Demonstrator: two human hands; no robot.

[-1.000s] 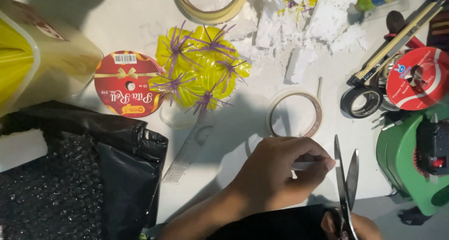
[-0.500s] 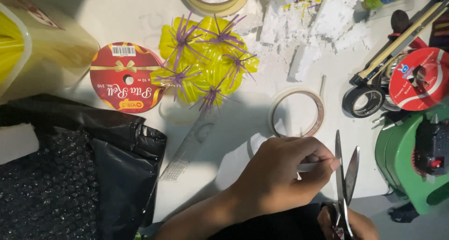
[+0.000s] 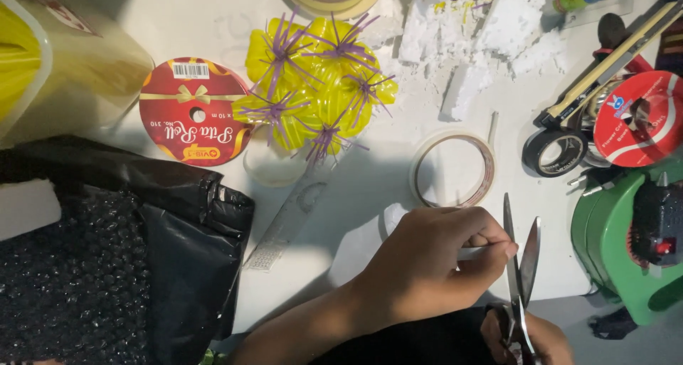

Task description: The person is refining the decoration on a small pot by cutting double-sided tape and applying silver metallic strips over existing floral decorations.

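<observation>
White strip (image 3: 471, 252) pinched in our left hand (image 3: 434, 262) fingers; right hand (image 3: 530, 340) grips scissors (image 3: 521, 265), blades slightly open beside it.

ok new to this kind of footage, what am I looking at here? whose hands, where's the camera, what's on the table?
No robot here: a person works with bare hands, filmed by a camera on their head looking down at a white table. The left hand pinches a small white strip between its fingertips. The right hand, mostly cut off at the bottom edge, holds scissors with blades open beside that strip. On the table lie yellow flowers with purple centres, a red ribbon spool, a clear tape ring, white foam bits, a clear ruler, a black tape roll and a green tape dispenser. A black bag lies left.
</observation>
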